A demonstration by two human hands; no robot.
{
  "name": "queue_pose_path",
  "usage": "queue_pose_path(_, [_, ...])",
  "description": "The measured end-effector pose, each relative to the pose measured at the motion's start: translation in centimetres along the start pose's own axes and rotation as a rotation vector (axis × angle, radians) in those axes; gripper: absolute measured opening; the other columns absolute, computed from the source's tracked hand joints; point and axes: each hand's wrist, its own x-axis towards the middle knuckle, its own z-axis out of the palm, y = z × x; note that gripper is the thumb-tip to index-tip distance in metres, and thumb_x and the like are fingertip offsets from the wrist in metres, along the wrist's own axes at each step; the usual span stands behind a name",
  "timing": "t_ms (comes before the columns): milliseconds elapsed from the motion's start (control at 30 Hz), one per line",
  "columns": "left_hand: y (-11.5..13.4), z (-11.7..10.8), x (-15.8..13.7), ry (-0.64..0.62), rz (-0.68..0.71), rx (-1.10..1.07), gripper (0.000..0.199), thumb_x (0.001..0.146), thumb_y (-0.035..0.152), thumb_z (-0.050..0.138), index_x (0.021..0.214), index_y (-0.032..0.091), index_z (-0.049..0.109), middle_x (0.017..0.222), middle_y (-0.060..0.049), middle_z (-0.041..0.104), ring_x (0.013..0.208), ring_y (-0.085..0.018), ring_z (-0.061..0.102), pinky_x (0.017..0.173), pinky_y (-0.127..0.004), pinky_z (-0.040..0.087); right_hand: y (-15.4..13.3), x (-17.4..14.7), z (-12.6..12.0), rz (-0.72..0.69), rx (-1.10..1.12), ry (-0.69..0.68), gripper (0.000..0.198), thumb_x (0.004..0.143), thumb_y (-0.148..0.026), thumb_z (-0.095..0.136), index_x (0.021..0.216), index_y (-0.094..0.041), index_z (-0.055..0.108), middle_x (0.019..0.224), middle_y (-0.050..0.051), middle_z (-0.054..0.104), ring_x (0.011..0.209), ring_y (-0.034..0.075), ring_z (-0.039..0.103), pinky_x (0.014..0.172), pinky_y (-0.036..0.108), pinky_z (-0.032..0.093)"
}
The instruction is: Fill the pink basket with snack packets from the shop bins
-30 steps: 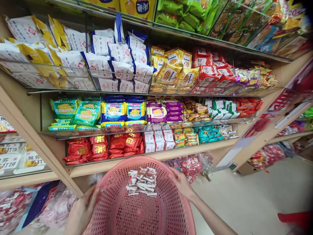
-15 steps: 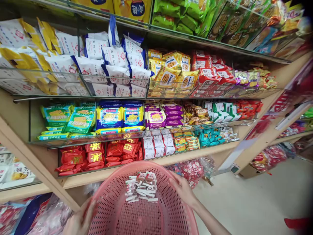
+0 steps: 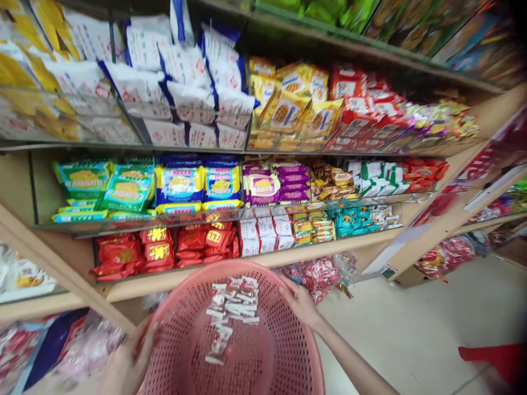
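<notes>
Wooden shelves (image 3: 140, 288) with glass dividers across the far side, pale floor (image 3: 382, 323) at right. Along the upper row, left to right: blue-edged white packs (image 3: 185, 66), yellow cookie packs (image 3: 288, 112), red-and-white packs (image 3: 358, 109). Below, green packs (image 3: 127, 189) at left, then blue-and-yellow packs (image 3: 179, 186) and purple packs (image 3: 294, 184); lower again, red packs (image 3: 119, 255) and white packs (image 3: 265, 233). Near, in front of the lowest shelf, a pink basket (image 3: 284, 340) held between both hands. Left hand (image 3: 125, 356) at the left rim, fingers blurred but hooked around it; right hand (image 3: 302, 304) at the right rim, fingers curled over the edge. Inside the basket, small wrapped packets (image 3: 236, 299) bunched toward the far side, with a single packet (image 3: 219, 344) just nearer, tilted.
</notes>
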Motion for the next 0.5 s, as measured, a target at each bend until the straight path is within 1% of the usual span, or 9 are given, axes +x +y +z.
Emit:
queue_pose_path(33, [0.6, -0.3, -0.3, -0.054, -0.012, 0.002, 0.049, 0.078, 0.056, 0.040, 0.104, 0.021, 0.064, 0.071, -0.003, 0.074, 0.075, -0.025, 0.070, 0.062, -0.029, 0.055, 0.1, -0.2, 0.1, 0.001, -0.015, 0.001, 0.050, 0.085, -0.045, 0.043, 0.127, -0.018, 0.052, 0.129, 0.009, 0.054, 0.122, 0.023, 0.048, 0.107, 0.042, 0.032])
queue_pose_path(100, [1.3, -0.7, -0.8, -0.107, -0.036, 0.038, 0.051, 0.081, 0.055, 0.037, 0.108, 0.019, 0.062, 0.077, -0.006, 0.074, 0.080, -0.025, 0.069, 0.064, -0.028, 0.054, 0.6, -0.8, 0.3, 0.011, -0.049, 0.006, 0.049, 0.085, -0.045, 0.044, 0.127, -0.020, 0.052, 0.128, 0.007, 0.055, 0.121, 0.023, 0.049, 0.106, 0.042, 0.033])
queue_pose_path(233, [2.3, -1.2, -1.8, -0.164, -0.017, 0.163, 0.049, 0.086, 0.049, 0.031, 0.115, 0.019, 0.058, 0.081, -0.007, 0.073, 0.082, -0.024, 0.068, 0.067, -0.028, 0.052, 1.5, -1.8, 0.7, 0.043, -0.104, 0.013, 0.050, 0.085, -0.045, 0.045, 0.128, -0.021, 0.051, 0.124, 0.007, 0.058, 0.116, 0.025, 0.053, 0.102, 0.044, 0.037])
queue_pose_path(300, [3.4, -1.5, -2.2, -0.122, 0.040, 0.276, 0.047, 0.087, 0.043, 0.031, 0.118, 0.018, 0.055, 0.091, -0.010, 0.071, 0.087, -0.025, 0.067, 0.072, -0.031, 0.050, 1.7, -2.1, 0.8, 0.057, -0.113, 0.018, 0.049, 0.084, -0.045, 0.045, 0.128, -0.022, 0.051, 0.122, 0.007, 0.060, 0.113, 0.026, 0.055, 0.100, 0.045, 0.040])
queue_pose_path(333, [4.2, -1.6, -2.3, -0.055, 0.092, 0.343, 0.046, 0.087, 0.039, 0.031, 0.121, 0.017, 0.052, 0.103, -0.013, 0.068, 0.093, -0.026, 0.065, 0.078, -0.034, 0.049, 1.7, -2.3, 0.8, 0.061, -0.111, 0.022, 0.049, 0.084, -0.044, 0.046, 0.127, -0.022, 0.052, 0.120, 0.007, 0.061, 0.112, 0.026, 0.056, 0.099, 0.045, 0.040])
queue_pose_path(400, [6.2, -1.5, -2.7, 0.076, 0.247, 0.459, 0.047, 0.086, 0.034, 0.033, 0.124, 0.011, 0.049, 0.124, -0.020, 0.054, 0.107, -0.030, 0.056, 0.090, -0.042, 0.042, 1.8, -2.5, 0.9, 0.063, -0.099, 0.029, 0.047, 0.083, -0.042, 0.047, 0.124, -0.021, 0.055, 0.119, 0.007, 0.062, 0.112, 0.025, 0.056, 0.099, 0.044, 0.041])
queue_pose_path(433, [7.4, -1.2, -2.9, 0.040, 0.317, 0.489, 0.046, 0.087, 0.033, 0.032, 0.123, 0.011, 0.049, 0.125, -0.021, 0.053, 0.108, -0.030, 0.056, 0.091, -0.043, 0.041, 1.7, -2.6, 1.0, 0.065, -0.090, 0.023, 0.047, 0.083, -0.041, 0.047, 0.123, -0.020, 0.055, 0.119, 0.008, 0.062, 0.111, 0.025, 0.057, 0.099, 0.043, 0.041])
queue_pose_path(467, [8.5, -0.7, -3.2, -0.056, 0.358, 0.486, 0.042, 0.088, 0.033, 0.032, 0.118, 0.012, 0.053, 0.118, -0.019, 0.058, 0.102, -0.028, 0.058, 0.087, -0.041, 0.043, 1.7, -2.8, 1.0, 0.070, -0.081, 0.010, 0.047, 0.083, -0.040, 0.047, 0.123, -0.018, 0.056, 0.119, 0.008, 0.062, 0.111, 0.025, 0.057, 0.099, 0.042, 0.041])
queue_pose_path(500, [9.5, 0.0, -3.6, -0.222, 0.380, 0.460, 0.040, 0.088, 0.033, 0.031, 0.111, 0.014, 0.057, 0.110, -0.017, 0.062, 0.096, -0.025, 0.061, 0.084, -0.038, 0.045, 1.7, -2.9, 1.1, 0.074, -0.077, -0.002, 0.047, 0.083, -0.039, 0.046, 0.122, -0.016, 0.056, 0.120, 0.009, 0.061, 0.111, 0.025, 0.057, 0.099, 0.041, 0.041])
